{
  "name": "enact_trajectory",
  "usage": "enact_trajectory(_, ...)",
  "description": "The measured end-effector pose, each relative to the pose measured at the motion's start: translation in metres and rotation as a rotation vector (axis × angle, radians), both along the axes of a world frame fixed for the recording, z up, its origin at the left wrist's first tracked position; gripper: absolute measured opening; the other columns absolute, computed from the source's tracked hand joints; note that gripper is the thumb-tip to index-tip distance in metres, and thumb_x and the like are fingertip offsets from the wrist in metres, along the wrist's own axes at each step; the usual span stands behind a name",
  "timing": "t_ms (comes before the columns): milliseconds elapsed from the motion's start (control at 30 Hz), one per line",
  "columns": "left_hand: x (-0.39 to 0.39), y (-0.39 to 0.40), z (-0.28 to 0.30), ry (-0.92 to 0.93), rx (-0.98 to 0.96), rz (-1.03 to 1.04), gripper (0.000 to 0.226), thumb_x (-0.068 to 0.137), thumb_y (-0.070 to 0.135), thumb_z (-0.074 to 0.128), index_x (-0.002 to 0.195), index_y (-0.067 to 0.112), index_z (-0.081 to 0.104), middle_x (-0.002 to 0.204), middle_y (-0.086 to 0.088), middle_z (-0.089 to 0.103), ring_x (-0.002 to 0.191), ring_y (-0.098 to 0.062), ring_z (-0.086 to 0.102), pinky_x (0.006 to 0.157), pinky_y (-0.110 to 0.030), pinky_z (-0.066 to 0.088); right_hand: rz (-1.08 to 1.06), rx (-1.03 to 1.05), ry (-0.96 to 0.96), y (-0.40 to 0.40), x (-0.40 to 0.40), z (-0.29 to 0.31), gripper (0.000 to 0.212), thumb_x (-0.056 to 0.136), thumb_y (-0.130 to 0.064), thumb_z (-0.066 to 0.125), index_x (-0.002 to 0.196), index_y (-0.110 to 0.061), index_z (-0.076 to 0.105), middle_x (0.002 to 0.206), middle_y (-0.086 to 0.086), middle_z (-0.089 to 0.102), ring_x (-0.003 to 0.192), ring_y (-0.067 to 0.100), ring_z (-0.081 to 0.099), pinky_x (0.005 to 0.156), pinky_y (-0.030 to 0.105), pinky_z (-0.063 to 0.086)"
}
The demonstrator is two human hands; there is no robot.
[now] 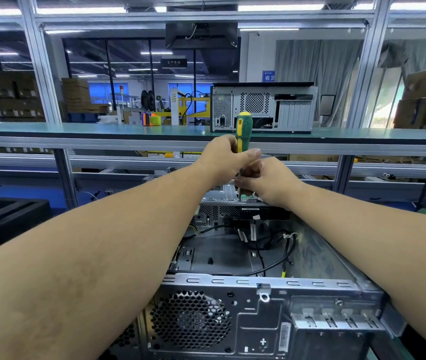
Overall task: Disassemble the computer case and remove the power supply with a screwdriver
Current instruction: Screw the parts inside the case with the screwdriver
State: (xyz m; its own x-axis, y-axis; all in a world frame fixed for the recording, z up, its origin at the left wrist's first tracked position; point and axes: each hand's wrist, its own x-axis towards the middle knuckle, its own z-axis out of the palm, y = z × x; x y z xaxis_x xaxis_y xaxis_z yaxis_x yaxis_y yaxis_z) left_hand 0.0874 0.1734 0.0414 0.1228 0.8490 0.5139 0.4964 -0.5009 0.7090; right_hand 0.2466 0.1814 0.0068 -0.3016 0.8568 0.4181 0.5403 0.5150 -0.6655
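Two computer cases in view; the open case [271, 302] is the landmark, lying on its side right below the camera, bare grey sheet steel, its rear panel nearest with a round honeycomb fan grille [191, 320] and slotted rim; black cables [264, 245] loop loosely over its smooth metal floor. Beyond it, on the green-topped shelf [76, 129], stands the second case [262, 109], boxy, perforated rear panel facing the camera. At the open case's far end sits a flat steel bracket [228, 194]; the screwdriver [243, 133] stands upright on it, glossy green handle with a yellow stripe, thin metal shaft pointing down to the bracket. Left hand [223, 158] is clenched around the middle of the handle, thumb across its front. Right hand [266, 181] sits just below, fingers curled round the handle's foot and the shaft, heel near the bracket; tip hidden behind the fingers.
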Motion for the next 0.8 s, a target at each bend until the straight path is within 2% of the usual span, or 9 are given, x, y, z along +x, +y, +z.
enact_trajectory(67, -0.0007, -0.0005, -0.0003, -0.022, 0.002, -0.025, 0.041, 0.092, 0.05, 0.07, 0.104, 0.012, 0.066, 0.085, -0.002, 0.062, 0.075, -0.017, 0.057, 0.074, -0.04, 0.052, 0.002, -0.01, -0.011, 0.0005, 0.0003, -0.0002, 0.015, 0.096, -0.022, 0.074, 0.094, -0.007, 0.075, 0.082, 0.009, 0.077, 0.077, 0.025, 0.074, 0.084, 0.048, 0.061)
enact_trajectory(167, -0.0005, 0.0001, 0.0007, -0.008, 0.022, -0.011, 0.026, 0.098, 0.042, 0.063, 0.102, 0.016, 0.065, 0.086, 0.001, 0.061, 0.075, -0.015, 0.054, 0.07, -0.033, 0.046, 0.01, -0.02, -0.007, -0.0008, -0.0004, -0.0006, 0.013, 0.098, -0.018, 0.07, 0.099, -0.007, 0.076, 0.082, 0.005, 0.077, 0.07, 0.014, 0.071, 0.075, 0.034, 0.055)
enact_trajectory(267, -0.0002, 0.0019, 0.0012, 0.027, 0.04, 0.042, 0.04, 0.097, 0.044, 0.065, 0.103, 0.005, 0.061, 0.083, -0.004, 0.055, 0.073, -0.021, 0.048, 0.07, -0.04, 0.046, -0.011, 0.001, -0.048, -0.0031, -0.0015, 0.0008, 0.016, 0.098, -0.023, 0.069, 0.096, -0.009, 0.077, 0.078, 0.001, 0.077, 0.068, 0.01, 0.07, 0.068, 0.027, 0.05)
enact_trajectory(400, -0.0008, 0.0034, 0.0009, -0.017, 0.02, 0.027, 0.044, 0.093, 0.045, 0.071, 0.105, 0.004, 0.06, 0.083, -0.003, 0.056, 0.074, -0.02, 0.051, 0.076, -0.045, 0.052, -0.018, 0.025, -0.088, -0.0041, -0.0018, 0.0017, 0.027, 0.093, -0.034, 0.076, 0.071, -0.02, 0.067, 0.056, -0.013, 0.067, 0.05, 0.0, 0.058, 0.052, 0.014, 0.043)
enact_trajectory(467, -0.0009, 0.0034, -0.0002, -0.032, 0.012, 0.025, 0.048, 0.093, 0.045, 0.072, 0.107, 0.001, 0.059, 0.083, -0.003, 0.056, 0.073, -0.02, 0.051, 0.075, -0.045, 0.052, -0.024, 0.024, -0.087, -0.0027, -0.0015, 0.001, 0.029, 0.093, -0.033, 0.077, 0.069, -0.022, 0.065, 0.055, -0.012, 0.066, 0.052, 0.001, 0.06, 0.056, 0.017, 0.046)
enact_trajectory(533, -0.0009, 0.0018, -0.0002, -0.051, 0.006, 0.012, 0.051, 0.093, 0.045, 0.072, 0.108, -0.001, 0.057, 0.082, -0.003, 0.053, 0.072, -0.02, 0.048, 0.072, -0.042, 0.049, -0.008, 0.012, -0.076, -0.0029, -0.0014, 0.001, 0.023, 0.096, -0.027, 0.074, 0.075, -0.018, 0.069, 0.061, -0.008, 0.07, 0.058, 0.004, 0.065, 0.062, 0.022, 0.049)
enact_trajectory(600, -0.001, 0.0006, 0.0007, -0.073, -0.005, -0.02, 0.047, 0.095, 0.045, 0.069, 0.108, 0.001, 0.057, 0.079, 0.001, 0.049, 0.071, -0.018, 0.045, 0.071, -0.037, 0.044, 0.016, -0.016, -0.05, -0.0041, -0.0022, 0.0006, 0.015, 0.098, -0.021, 0.071, 0.085, -0.014, 0.072, 0.066, -0.007, 0.073, 0.06, 0.005, 0.067, 0.064, 0.02, 0.049)
enact_trajectory(733, -0.0003, -0.0006, 0.002, -0.066, 0.013, -0.068, 0.016, 0.099, 0.037, 0.062, 0.098, 0.021, 0.062, 0.079, 0.007, 0.056, 0.077, -0.016, 0.055, 0.079, -0.037, 0.049, 0.025, -0.037, -0.067, -0.006, -0.0033, 0.0012, 0.012, 0.101, -0.016, 0.064, 0.099, -0.011, 0.075, 0.078, -0.003, 0.078, 0.065, 0.005, 0.068, 0.061, 0.014, 0.049)
enact_trajectory(800, 0.0004, 0.0002, 0.0015, -0.024, 0.026, -0.046, 0.024, 0.099, 0.039, 0.062, 0.096, 0.016, 0.066, 0.08, 0.003, 0.062, 0.075, -0.016, 0.057, 0.075, -0.036, 0.049, 0.021, -0.029, -0.097, -0.0071, -0.0035, 0.002, 0.014, 0.102, -0.017, 0.062, 0.099, -0.013, 0.075, 0.081, -0.004, 0.079, 0.066, 0.004, 0.07, 0.058, 0.011, 0.047)
